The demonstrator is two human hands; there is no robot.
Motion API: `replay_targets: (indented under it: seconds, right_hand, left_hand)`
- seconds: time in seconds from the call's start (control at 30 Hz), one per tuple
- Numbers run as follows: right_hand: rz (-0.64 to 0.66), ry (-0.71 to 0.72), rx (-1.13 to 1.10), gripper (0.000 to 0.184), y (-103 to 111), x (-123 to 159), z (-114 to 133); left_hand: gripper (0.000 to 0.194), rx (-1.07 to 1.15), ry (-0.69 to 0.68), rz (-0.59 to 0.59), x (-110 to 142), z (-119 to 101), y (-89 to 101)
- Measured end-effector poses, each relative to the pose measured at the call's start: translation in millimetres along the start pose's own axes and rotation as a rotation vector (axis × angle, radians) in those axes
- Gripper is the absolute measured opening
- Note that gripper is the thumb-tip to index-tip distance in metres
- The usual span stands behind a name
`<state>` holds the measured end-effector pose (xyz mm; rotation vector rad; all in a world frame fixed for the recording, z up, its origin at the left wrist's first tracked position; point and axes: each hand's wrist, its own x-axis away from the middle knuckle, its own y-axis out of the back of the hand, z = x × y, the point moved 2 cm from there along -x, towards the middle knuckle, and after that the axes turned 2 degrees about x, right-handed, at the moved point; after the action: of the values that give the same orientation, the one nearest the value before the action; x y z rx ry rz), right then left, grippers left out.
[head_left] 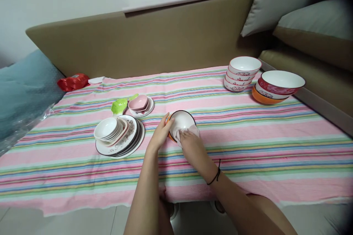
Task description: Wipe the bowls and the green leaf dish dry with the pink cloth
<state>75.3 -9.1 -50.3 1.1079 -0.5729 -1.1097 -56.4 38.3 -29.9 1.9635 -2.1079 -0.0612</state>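
A bowl [182,119], white inside with a dark rim and orange outside, is tilted on the striped cloth in front of me. My left hand [160,132] grips its left side, thumb over the rim and fingers along the outer wall. Inside the bowl, my right hand [190,145] presses a pale pink cloth [194,130] against the near wall. The fingertips of that hand are bunched on the cloth, part of which hangs over the right rim. A black cord bracelet is on my right wrist.
Left of the bowl stand stacked plates [125,145] with small white bowls [106,128] on top, a green leaf-shaped dish [119,107] and a pink dish [138,102]. At the back right are stacked white bowls [242,67] and larger mixed bowls [281,80]. Red satin [73,82] lies back left.
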Motion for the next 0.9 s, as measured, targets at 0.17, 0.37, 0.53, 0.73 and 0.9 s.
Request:
replay_targets:
  seconds: [0.17, 0.37, 0.53, 0.73, 0.9]
  right_hand:
    - [0.025, -0.102, -0.133, 0.03, 9.6, -6.2, 5.2]
    - [0.023, 0.062, -0.076, 0.05, 8.1, 2.4, -5.3]
    - [0.038, 0.05, -0.016, 0.044, 7.1, 3.0, -4.0]
    - [0.018, 0.081, -0.109, 0.04, 7.4, -1.6, 6.8]
    - [0.046, 0.146, 0.018, 0.046, 3.2, 1.1, -11.1]
  left_hand:
    - [0.047, 0.01, -0.004, -0.033, 6.2, -0.2, -13.8]
    - [0.031, -0.119, -0.119, -0.001, -2.0, -8.6, -7.4]
    - [0.039, -0.033, -0.053, -0.089, 3.4, -2.8, -4.7]
    - [0.039, 0.002, -0.12, -0.037, 10.3, -4.6, -12.0]
    - [0.035, -0.102, -0.125, -0.059, 2.4, -6.0, -6.9]
